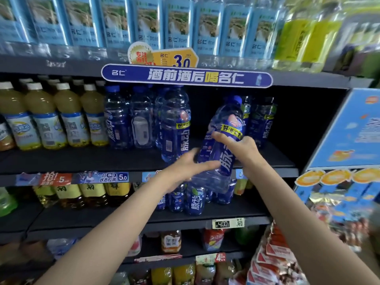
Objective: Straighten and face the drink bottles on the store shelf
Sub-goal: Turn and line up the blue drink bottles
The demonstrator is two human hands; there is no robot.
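Store shelving is filling the whole frame, dark boards packed with drinks. Dead centre, a blue bottle point(223, 140) is tilting in mid-air just off the middle shelf point(82, 159), probably getting its label turned forward. Left hand point(185, 169) is cupping its base, fingers curled around it; right hand point(242, 147) is wrapping the waist. Yellow juice bottles point(59, 118) are lining up left, a blue promo sign point(187, 76) is hanging above.

You have even, bright store light from above. The back of the middle shelf point(298, 124) falls into deep shadow. Wide-angle bend curves the shelf edges. The top-row bottles point(178, 23) and right-hand cartons point(353, 128) are blurred; the banner point(187, 78) reads sharp.
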